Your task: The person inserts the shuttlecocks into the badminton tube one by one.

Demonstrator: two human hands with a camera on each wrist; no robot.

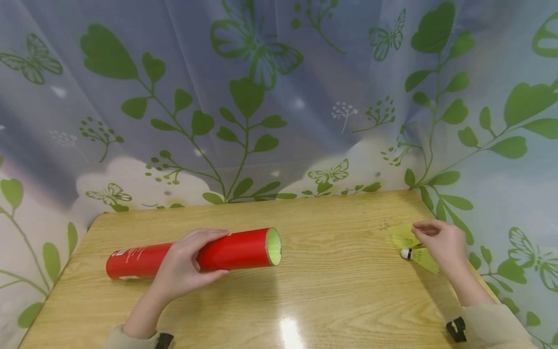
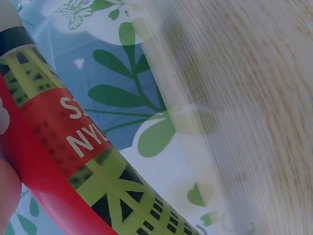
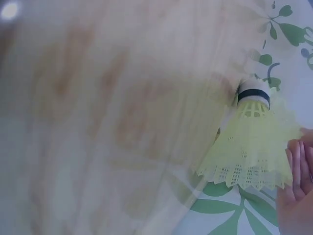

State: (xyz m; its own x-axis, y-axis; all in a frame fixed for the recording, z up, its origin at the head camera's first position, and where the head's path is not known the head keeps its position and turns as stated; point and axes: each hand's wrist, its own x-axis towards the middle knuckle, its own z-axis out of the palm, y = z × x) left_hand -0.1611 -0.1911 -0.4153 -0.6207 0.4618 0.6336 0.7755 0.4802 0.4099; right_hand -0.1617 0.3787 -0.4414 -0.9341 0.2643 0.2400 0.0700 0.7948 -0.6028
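Note:
My left hand (image 1: 180, 261) grips a long red shuttlecock tube (image 1: 244, 249) round its middle. The tube lies nearly level above the table, its open end facing right and showing a pale green inside. In the left wrist view, the tube's side (image 2: 54, 142) carries white lettering and a yellow-green pattern. At the table's right side, my right hand (image 1: 444, 242) pinches the skirt of a yellow shuttlecock (image 1: 403, 236) between thumb and fingertips. Just in front is a second yellow shuttlecock (image 1: 426, 259), with a white, black-banded head pointing left; the right wrist view shows its skirt (image 3: 249, 142) up close.
A wooden table (image 1: 331, 291) spans the space under both hands, with a bright reflection near its front. Behind it and at the sides hangs a curtain (image 1: 305, 121) printed with green leaves and butterflies. The table's right edge runs close to the shuttlecocks.

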